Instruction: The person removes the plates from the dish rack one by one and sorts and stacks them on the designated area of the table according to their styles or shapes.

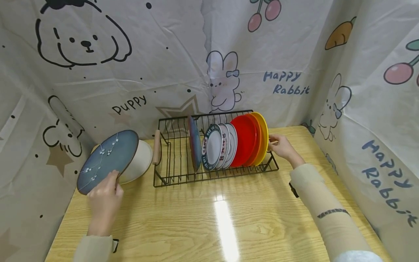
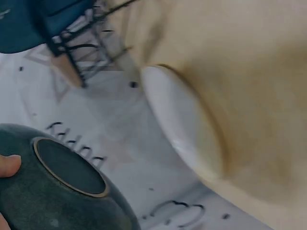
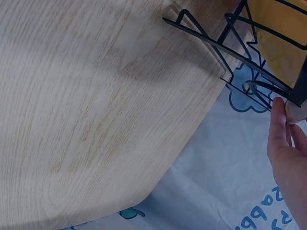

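A blue plate [image 1: 108, 158] with white blossom sprigs is held tilted above the left side of the table, my left hand [image 1: 105, 194] pinching its near edge. The left wrist view shows its dark underside with a round foot ring [image 2: 72, 167] and my thumb [image 2: 9, 165] on it. Behind and beside it in the head view is a white plate [image 1: 139, 165]. My right hand [image 1: 280, 146] holds the right end of a black wire dish rack [image 1: 176, 181]; in the right wrist view its fingers curl at the rack's wooden handle [image 3: 296, 111].
In the rack stand a blue plate [image 1: 195, 145], several white plates with patterned rims [image 1: 212, 147], a red plate [image 1: 243, 142] and a yellow plate [image 1: 263, 127]. The rack's left wooden handle [image 1: 157, 147] faces the white plate. Printed cloth [image 1: 176, 43] encloses the wooden table [image 1: 183, 222].
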### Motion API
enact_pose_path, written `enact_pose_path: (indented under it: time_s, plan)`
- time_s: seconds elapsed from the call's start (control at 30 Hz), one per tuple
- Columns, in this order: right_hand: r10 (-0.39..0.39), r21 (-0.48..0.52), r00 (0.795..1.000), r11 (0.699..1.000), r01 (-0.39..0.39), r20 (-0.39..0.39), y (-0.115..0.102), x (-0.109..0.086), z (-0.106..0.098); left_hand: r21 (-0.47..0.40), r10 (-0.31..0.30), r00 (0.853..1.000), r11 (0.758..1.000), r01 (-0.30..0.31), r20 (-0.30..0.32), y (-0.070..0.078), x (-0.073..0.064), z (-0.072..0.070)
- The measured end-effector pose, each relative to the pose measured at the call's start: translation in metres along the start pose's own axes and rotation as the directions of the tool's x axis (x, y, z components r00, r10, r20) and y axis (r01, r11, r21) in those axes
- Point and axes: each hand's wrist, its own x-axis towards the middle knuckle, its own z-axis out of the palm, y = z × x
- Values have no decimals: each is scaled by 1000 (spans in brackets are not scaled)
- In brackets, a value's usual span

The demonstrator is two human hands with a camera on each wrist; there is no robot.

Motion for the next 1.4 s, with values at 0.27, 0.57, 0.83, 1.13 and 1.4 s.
enact_pose_path:
  time_s: [0.27, 0.57, 0.83, 1.13, 1.4]
  plan:
    - [-7, -25, 1000, 1000, 7, -7, 1, 2, 1, 46, 14, 1000, 999, -14, -19, -19, -41, -8]
    - [-5, -18, 1000, 1000, 5, -8, 2, 2, 1, 94, -27, 1000, 995, 26, 9, -31, -85, -17]
    - [13, 7, 1000, 1000, -13, -2, 2, 2, 0, 118, -93, 995, 989, 89, 25, -37, -109, -22]
    - [15, 6, 1000, 1000, -15, -6, 1, 2, 1, 158, -114, 993, 981, 112, 4, -41, -125, -24]
    - [18, 1, 1000, 1000, -18, -7, -1, 1, 1, 166, -191, 981, 969, 184, 31, -38, -134, -27]
